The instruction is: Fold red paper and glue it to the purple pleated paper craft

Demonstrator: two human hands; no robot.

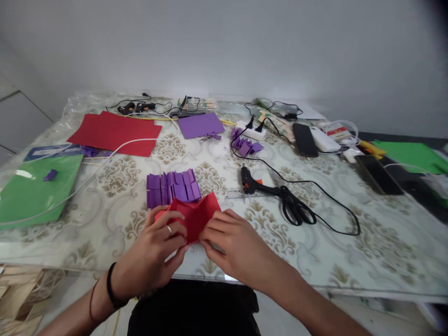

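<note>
Red paper [196,218], lower centre of frame; left hand [152,249] and right hand [233,239] pinch opposite sides; press creases evenly, edges square; avoid crushing purple folded pieces [174,187] just beyond.

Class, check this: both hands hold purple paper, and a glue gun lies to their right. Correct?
Not quite: the head view shows that the left hand and right hand hold red paper, not purple. The glue gun does lie to their right.
</note>
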